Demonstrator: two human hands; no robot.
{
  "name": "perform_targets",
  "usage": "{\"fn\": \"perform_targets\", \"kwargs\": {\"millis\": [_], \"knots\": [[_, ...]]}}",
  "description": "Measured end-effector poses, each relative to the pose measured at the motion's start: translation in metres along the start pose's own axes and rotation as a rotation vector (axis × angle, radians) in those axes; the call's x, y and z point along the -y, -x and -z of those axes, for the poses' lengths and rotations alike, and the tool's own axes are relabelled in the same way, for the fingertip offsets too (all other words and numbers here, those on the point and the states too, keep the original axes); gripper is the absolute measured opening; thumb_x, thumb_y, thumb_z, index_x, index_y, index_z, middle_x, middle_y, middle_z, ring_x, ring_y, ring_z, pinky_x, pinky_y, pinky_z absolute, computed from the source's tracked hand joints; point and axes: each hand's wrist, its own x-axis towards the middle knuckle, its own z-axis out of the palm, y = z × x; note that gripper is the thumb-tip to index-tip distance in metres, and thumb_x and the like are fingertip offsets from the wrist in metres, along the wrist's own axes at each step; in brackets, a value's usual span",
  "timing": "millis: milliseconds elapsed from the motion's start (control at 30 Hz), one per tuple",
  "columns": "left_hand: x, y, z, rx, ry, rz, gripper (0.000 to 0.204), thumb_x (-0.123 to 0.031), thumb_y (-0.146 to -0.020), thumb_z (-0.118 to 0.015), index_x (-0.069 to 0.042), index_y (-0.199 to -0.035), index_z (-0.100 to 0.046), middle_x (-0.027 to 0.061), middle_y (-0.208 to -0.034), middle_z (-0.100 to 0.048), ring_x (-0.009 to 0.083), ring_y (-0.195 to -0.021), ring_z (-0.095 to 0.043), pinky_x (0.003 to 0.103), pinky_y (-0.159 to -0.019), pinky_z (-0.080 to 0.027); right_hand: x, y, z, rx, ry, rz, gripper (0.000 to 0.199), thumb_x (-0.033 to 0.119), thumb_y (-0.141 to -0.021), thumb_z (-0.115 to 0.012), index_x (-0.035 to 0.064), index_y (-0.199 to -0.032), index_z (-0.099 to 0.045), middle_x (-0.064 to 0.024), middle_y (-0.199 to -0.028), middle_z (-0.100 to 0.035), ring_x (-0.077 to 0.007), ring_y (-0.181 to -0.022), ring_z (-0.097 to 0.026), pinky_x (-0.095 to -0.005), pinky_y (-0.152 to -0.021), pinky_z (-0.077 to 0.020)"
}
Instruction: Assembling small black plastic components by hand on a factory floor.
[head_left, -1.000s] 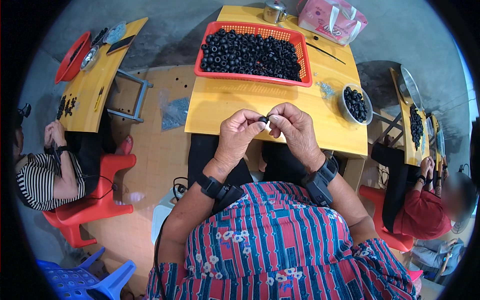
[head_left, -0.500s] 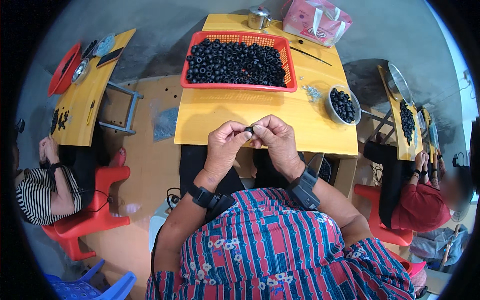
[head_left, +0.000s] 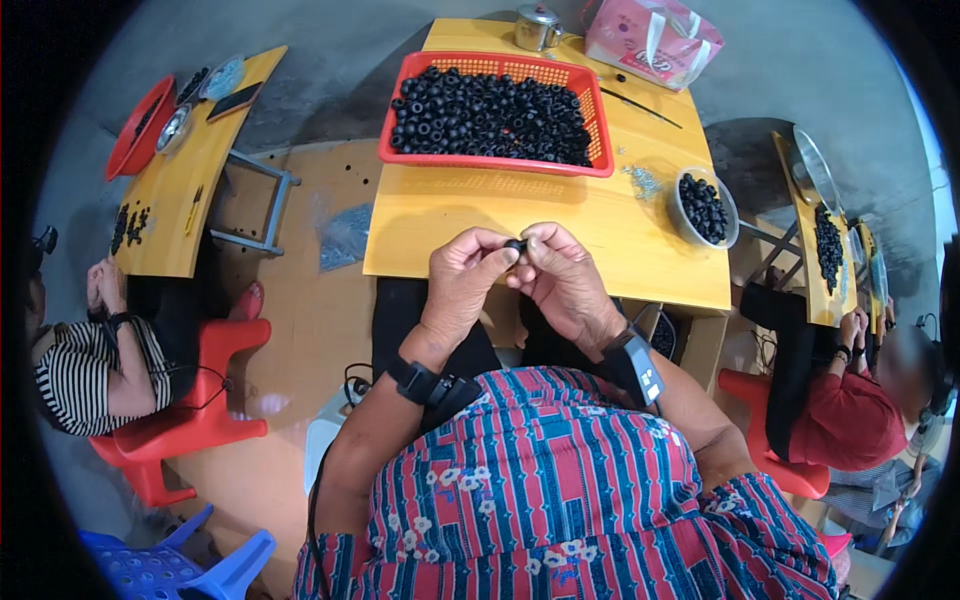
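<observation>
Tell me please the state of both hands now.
Left hand: closed, pinching a small black piece.
Right hand: closed, touching the same piece; whether it pinches anything else cannot be told.

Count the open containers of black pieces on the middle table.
2: the red basket toward the far side and the clear bowl at the right edge. The pink bag could hide others.

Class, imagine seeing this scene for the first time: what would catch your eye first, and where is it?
Probably the red basket heaped with black parts, on the far half of the yellow table. Next, around the table's near edge, the left hand pinches a small black piece, with the right hand close against it. Below, the boldly patterned pink-and-blue shirt fills the lower middle.
</observation>
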Motion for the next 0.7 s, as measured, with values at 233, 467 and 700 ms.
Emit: {"fn": "perform_targets", "kwargs": {"millis": [233,467,700], "knots": [[0.0031,0.0009,0.0036,0.024,0.017,-0.017,0.01,-0.001,-0.085,-0.063,0.002,-0.095,-0.062,0.0052,-0.086,-0.065,0.0091,-0.078,-0.061,0.021,-0.071,-0.051,-0.0011,0.001,-0.0025,0.009,-0.044,-0.031,0.009,0.014,-0.093,-0.056,0.007,-0.099,-0.058,-0.0023,-0.086,-0.06,-0.0093,-0.071,-0.056,-0.0281,-0.073,-0.0529],[0.0005,0.0025,0.0033,0.019,0.01,-0.022,0.009,-0.005,-0.086,-0.063,0.0,-0.094,-0.062,0.0051,-0.085,-0.065,0.0101,-0.076,-0.062,0.022,-0.07,-0.051,-0.0042,0.0013,-0.0024,0.028,-0.114,-0.073,0.011,0.016,-0.092,-0.058,0.0068,-0.098,-0.058,-0.0012,-0.087,-0.059,-0.0086,-0.072,-0.054,-0.0278,-0.075,-0.0505],[0.002,0.0034,0.0072,0.03,0.041,0.025,0.011,-0.002,-0.085,-0.065,0.001,-0.095,-0.063,0.005,-0.085,-0.064,0.0092,-0.077,-0.06,0.021,-0.072,-0.05,-0.0038,0.002,-0.0006,0.057,-0.139,-0.136,0.017,0.021,-0.089,-0.062,0.0088,-0.1,-0.057,0.0005,-0.085,-0.057,-0.0083,-0.074,-0.053,-0.0286,-0.076,-0.05]]}}
